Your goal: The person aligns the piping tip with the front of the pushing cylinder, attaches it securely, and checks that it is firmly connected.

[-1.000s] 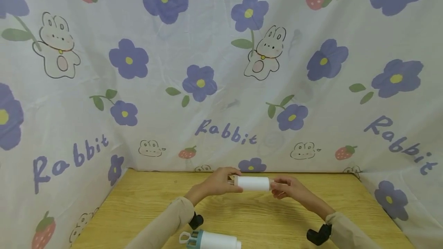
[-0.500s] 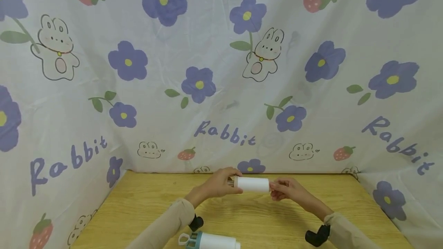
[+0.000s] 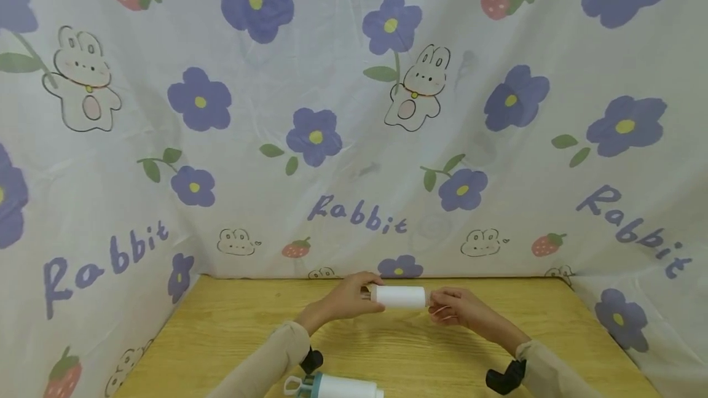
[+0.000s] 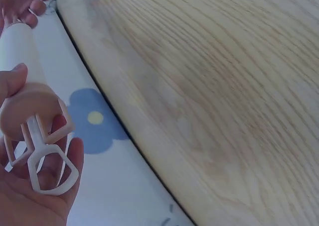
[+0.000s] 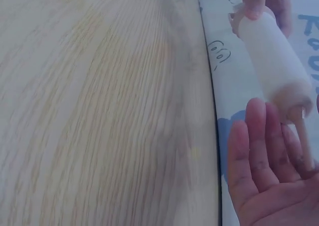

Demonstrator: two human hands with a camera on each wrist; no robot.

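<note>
- White tube (image 3: 401, 296) is being held sideways in the air, over the far part of the tabletop (image 3: 232, 330).
- Left hand (image 3: 347, 297), above the tabletop, is clamping its fingers and thumb round the tube's pinkish end cap (image 4: 32, 109), and a white loop handle (image 4: 54, 191) is jutting from that end.
- Right hand (image 3: 456, 308), also above the tabletop, is showing nearly straight fingers, slightly apart, while a thin rod (image 5: 303, 141) is running from the tube's other end towards the palm.
- Second tube (image 3: 347, 387), white with a teal collar (image 3: 316, 384), is lying on the tabletop's near part.
- Printed cloth (image 3: 354, 91) is rising behind and on either side of the tabletop.
</note>
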